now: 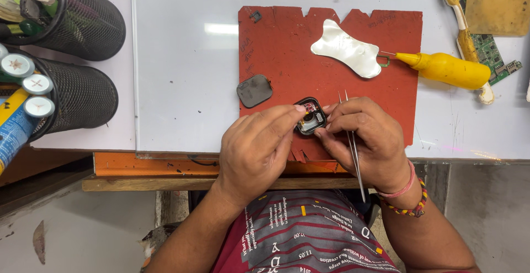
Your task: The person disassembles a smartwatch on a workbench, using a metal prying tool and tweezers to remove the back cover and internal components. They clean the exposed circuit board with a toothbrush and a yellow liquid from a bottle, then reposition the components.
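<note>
Both hands hold a small opened smartwatch body (311,116) over the near edge of a red work mat (287,57). My left hand (256,149) pinches its left side with thumb and fingertips. My right hand (364,135) grips its right side and also carries metal tweezers (353,146), their tips pointing away from me. Inside the watch body I see dark and reddish parts. A dark square screen panel (254,91) lies on the table at the mat's left edge.
A shiny metal pry plate (348,48) lies on the mat. A yellow squeeze bottle (450,70), a toothbrush (465,35) and a green circuit board (488,46) sit at the right. Two black mesh tool cups (83,30) stand at the left.
</note>
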